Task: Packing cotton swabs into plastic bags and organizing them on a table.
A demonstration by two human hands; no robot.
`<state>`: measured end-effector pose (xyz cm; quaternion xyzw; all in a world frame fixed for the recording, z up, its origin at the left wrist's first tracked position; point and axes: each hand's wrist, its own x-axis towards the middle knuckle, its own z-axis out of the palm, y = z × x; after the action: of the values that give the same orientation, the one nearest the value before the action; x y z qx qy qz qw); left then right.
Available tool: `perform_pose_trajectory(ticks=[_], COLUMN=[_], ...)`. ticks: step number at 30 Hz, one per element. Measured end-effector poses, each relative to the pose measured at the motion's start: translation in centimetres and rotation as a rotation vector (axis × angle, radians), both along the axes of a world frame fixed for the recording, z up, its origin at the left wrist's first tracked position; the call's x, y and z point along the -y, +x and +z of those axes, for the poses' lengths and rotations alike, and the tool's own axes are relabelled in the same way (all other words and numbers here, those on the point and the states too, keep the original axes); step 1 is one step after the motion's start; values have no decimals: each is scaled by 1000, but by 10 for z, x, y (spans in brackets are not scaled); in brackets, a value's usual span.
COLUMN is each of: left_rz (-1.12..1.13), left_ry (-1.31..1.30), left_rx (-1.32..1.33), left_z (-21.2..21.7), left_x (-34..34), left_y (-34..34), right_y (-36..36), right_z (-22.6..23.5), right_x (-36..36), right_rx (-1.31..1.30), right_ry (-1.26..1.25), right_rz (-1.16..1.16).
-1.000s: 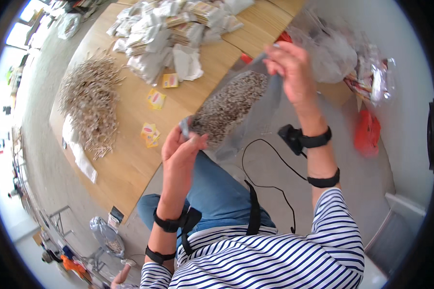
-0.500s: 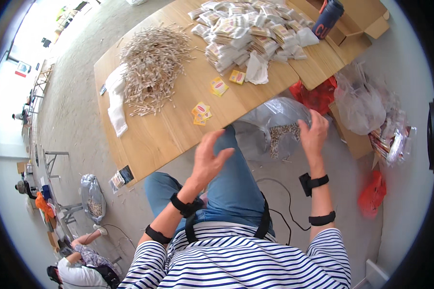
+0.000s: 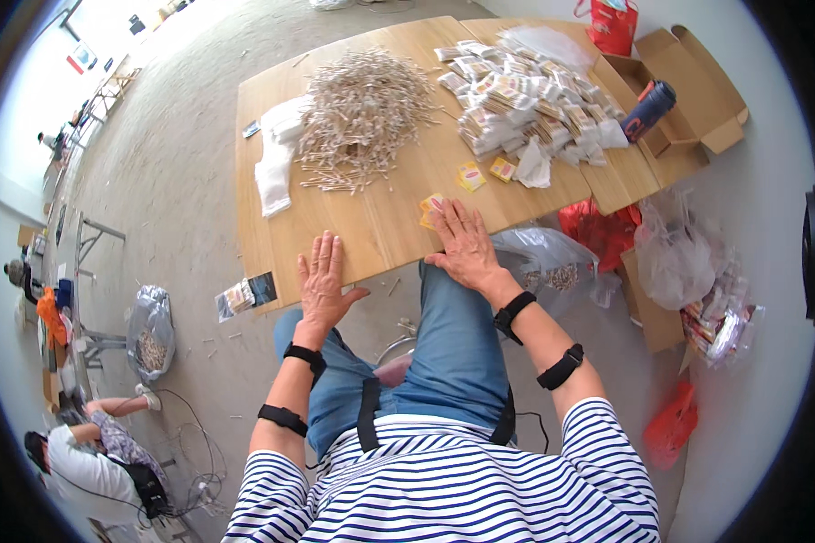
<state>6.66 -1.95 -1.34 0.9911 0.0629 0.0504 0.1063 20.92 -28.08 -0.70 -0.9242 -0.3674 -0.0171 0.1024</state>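
Observation:
My left hand (image 3: pixel 321 281) lies flat and empty on the near edge of the wooden table (image 3: pixel 380 217), fingers spread. My right hand (image 3: pixel 462 242) also rests palm down at the table's edge, its fingertips touching a small yellow and red packet (image 3: pixel 428 206). A clear plastic bag (image 3: pixel 552 261) holding pale sticks sits on the floor just right of my right wrist. A big heap of pale sticks (image 3: pixel 362 118) lies further back on the table.
A pile of filled clear packets (image 3: pixel 525 100) covers the table's right part, with two small yellow packets (image 3: pixel 484 172) in front. An open cardboard box (image 3: pixel 688 90) holds a dark bottle (image 3: pixel 647 110). Red and clear bags lie on the floor at right. Another person (image 3: pixel 91 452) sits at lower left.
Both hands let go of the clear bag of sticks, which now sits on the floor at right. The hands moved forward and came down flat on the table edge.

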Motion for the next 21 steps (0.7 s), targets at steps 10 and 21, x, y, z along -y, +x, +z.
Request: perform_pose_trajectory(ticks=[10,21], left_rz=[35,48], left_ry=[-28,-61], left_rx=[11,32], left_z=[0,0], left_x=[2,1], left_y=[1,0], right_y=[2,23], right_z=[11,10], right_x=[-13,-137], right_rx=[-64,-76], right_ry=[-207,-40], right_rz=[-98,129])
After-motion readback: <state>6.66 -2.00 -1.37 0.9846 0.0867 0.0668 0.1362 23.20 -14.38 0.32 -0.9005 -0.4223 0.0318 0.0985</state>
